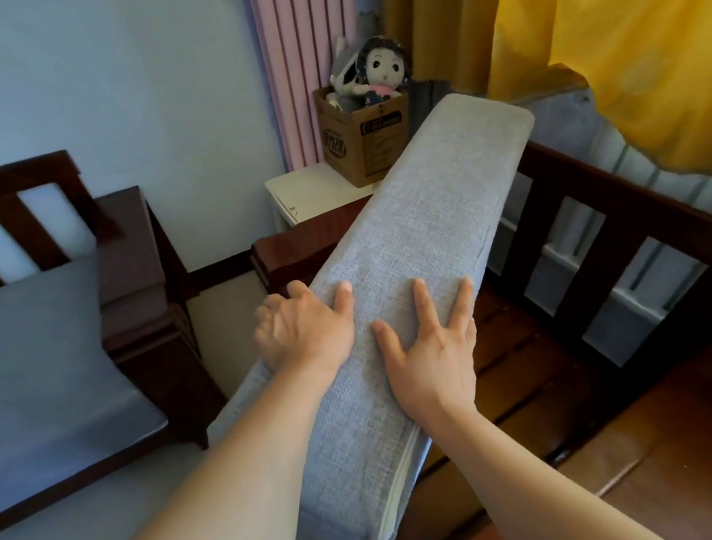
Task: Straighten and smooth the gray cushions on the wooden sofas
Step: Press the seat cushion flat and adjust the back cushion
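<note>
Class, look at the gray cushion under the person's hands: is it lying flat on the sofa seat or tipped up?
Tipped up. The gray cushion stands on edge, its narrow side facing up, with the wooden seat slats bare beside it.

Pale blue wall (pixel 77 80), yellow curtain (pixel 635 34), white side table (pixel 308 193)

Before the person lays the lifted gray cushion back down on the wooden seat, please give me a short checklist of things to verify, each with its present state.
1. Left hand grips the lifted gray cushion over its left edge: ok.
2. Right hand lies flat on the cushion's top edge, fingers spread: ok.
3. Wooden seat slats bare where the cushion must land: ok.
4. Cushion lies flat on the seat: not ok, it stands tilted on edge.
5. Cushion's far end clear of the cardboard box: cannot tell.
</note>
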A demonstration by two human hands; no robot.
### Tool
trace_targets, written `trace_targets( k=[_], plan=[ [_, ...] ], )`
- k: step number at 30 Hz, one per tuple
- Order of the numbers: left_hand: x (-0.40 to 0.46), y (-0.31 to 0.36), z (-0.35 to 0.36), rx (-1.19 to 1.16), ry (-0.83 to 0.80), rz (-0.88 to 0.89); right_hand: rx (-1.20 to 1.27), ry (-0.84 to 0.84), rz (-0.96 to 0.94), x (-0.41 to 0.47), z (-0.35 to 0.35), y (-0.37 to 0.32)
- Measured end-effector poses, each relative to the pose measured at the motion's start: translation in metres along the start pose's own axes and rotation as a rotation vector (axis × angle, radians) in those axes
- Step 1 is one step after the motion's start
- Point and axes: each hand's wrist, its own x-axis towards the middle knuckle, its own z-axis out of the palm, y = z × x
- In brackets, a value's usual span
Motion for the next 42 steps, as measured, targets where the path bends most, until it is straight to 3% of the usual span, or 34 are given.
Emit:
trace_targets(
  k=[10, 33, 42],
  plan=[
    [-0.041, 0.058, 0.014, 0.046, 0.02, 0.119, 0.201, -0.002, 0.201, -0.002, -0.049, 0.063],
    [-0.034, 0.038, 0.025, 0.131, 0.069, 0.251, 0.385, 0.144, 0.143, -0.026, 0.006, 0.074],
    [-0.024, 0.032, 0.043, 0.125, 0.096, 0.271, 0.371, 0.091, 0.15, -0.013, 0.031, 0.089]
  ],
)
